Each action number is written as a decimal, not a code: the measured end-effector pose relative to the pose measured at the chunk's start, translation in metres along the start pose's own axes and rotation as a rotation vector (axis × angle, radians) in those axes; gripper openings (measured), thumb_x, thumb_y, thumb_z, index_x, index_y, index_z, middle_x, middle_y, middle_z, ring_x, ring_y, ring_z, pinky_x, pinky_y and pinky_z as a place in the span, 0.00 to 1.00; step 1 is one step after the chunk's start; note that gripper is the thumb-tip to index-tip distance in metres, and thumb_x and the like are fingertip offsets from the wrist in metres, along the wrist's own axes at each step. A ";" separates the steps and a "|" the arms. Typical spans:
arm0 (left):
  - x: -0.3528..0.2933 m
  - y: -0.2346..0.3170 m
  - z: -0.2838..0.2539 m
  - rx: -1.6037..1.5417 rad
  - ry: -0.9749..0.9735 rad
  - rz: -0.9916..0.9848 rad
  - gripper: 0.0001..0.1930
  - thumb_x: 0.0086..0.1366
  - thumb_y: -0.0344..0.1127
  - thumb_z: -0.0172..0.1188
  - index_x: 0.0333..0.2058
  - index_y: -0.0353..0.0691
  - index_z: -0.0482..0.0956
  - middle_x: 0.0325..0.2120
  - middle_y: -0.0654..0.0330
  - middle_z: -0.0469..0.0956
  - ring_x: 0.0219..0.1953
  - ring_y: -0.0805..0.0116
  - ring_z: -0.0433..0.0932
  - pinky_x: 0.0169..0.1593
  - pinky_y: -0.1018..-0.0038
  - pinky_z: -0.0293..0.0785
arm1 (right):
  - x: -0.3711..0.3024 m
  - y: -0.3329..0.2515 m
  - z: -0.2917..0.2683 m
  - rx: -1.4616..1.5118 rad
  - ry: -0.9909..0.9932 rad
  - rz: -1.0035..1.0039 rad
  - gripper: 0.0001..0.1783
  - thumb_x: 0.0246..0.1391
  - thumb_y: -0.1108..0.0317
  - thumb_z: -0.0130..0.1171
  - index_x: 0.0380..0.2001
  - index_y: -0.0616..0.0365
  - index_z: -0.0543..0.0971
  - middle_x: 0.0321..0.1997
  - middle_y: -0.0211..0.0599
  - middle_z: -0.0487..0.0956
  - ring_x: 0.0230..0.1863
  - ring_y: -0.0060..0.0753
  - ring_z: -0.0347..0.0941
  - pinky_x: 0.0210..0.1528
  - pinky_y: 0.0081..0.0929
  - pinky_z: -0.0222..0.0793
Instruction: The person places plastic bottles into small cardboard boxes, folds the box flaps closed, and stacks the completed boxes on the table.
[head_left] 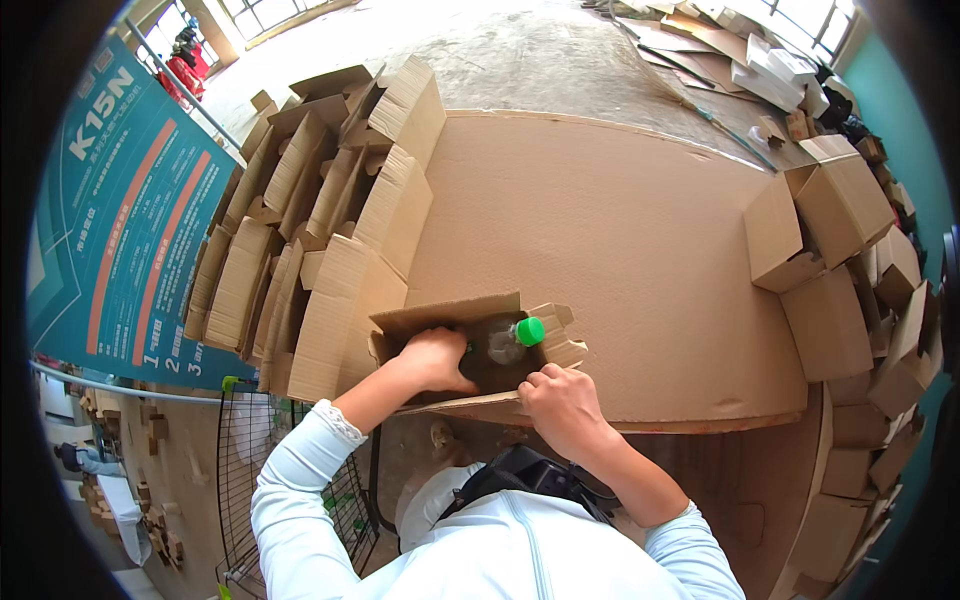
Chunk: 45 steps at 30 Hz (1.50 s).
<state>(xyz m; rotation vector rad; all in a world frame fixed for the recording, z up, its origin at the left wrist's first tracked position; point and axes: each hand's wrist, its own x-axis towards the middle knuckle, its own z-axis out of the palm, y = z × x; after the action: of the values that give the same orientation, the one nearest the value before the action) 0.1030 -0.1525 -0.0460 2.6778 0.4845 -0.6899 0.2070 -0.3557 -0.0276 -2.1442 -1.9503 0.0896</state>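
Observation:
An open cardboard box (450, 314) sits at the table's near edge, its flaps spread. Inside it, toward the right end, a clear plastic bottle (504, 348) with a green cap (530, 331) leans to the right. My left hand (437, 360) reaches into the box's left part with curled fingers. A speck of green shows by its fingertips, but what they hold is hidden. At the near right corner, my right hand (560, 396) pinches the box's edge.
Several open cardboard boxes (350, 280) are packed together on the table's left. The tabletop is covered with brown cardboard (600, 240). More boxes (825, 320) are piled at the right. A black wire basket (245, 470) with green-capped bottles stands below left, beside a teal banner (120, 230).

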 end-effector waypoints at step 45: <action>-0.152 -0.080 -0.277 -1.049 1.323 0.151 0.17 0.69 0.41 0.53 0.44 0.29 0.78 0.38 0.46 0.83 0.40 0.59 0.84 0.43 0.69 0.82 | 0.123 -0.180 -0.041 1.363 0.288 -0.604 0.14 0.45 0.84 0.60 0.36 0.62 0.73 0.38 0.39 0.74 0.39 0.43 0.70 0.42 0.35 0.69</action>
<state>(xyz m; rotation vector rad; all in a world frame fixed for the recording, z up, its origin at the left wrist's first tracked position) 0.0560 -0.0083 0.2430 1.7171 0.6384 1.1794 0.0532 -0.2257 0.0651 -0.6376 -1.4862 0.6992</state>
